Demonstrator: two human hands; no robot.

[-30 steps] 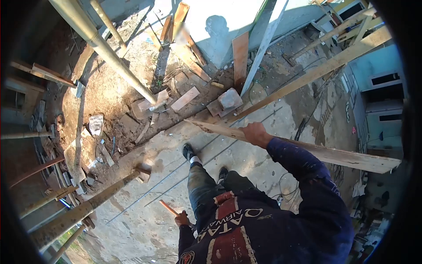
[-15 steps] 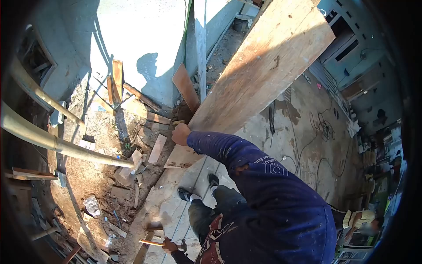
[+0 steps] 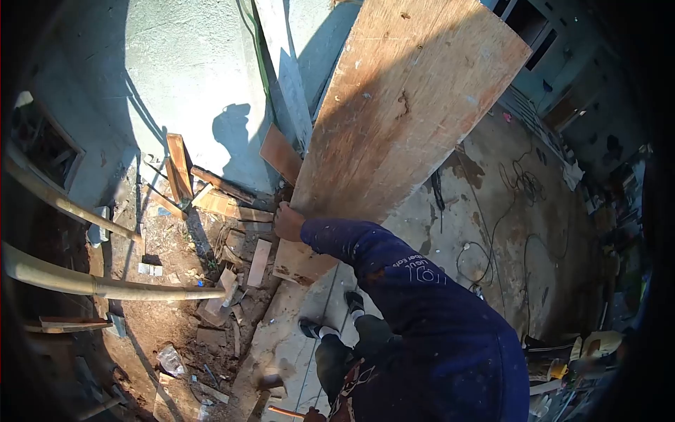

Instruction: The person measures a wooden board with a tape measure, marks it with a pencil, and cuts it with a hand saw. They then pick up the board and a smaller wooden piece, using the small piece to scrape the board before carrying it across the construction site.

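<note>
Nearest, at the bottom edge of the view, only a sliver of the left hand (image 3: 311,416) shows. It seems curled round the end of an orange handle (image 3: 285,411), and whatever that handle carries is out of sight. This hand hangs low by the legs, well apart from the wide board (image 3: 401,119).

Further out, the right arm stretches forward and to the left across the concrete slab (image 3: 485,211). The right hand (image 3: 287,221) is clamped on the board's left long edge, fingers wrapped over it, close to the board's lower end. It is the only hand on the board and by far the nearer one.

From that grip the board's long axis runs up and away to the right. Its lower end sits by the slab's left edge, where concrete meets dirt, and its far end rises toward the upper right of the view. Almost the whole length lies beyond the hand.

Just left of the lower end, wood offcuts (image 3: 259,261) lie in the rubble, and a bamboo pole (image 3: 105,285) crosses the dirt. Cables (image 3: 520,190) trail over the slab on the right. Farthest off, a narrow plank (image 3: 285,63) leans against the plastered wall (image 3: 190,63).
</note>
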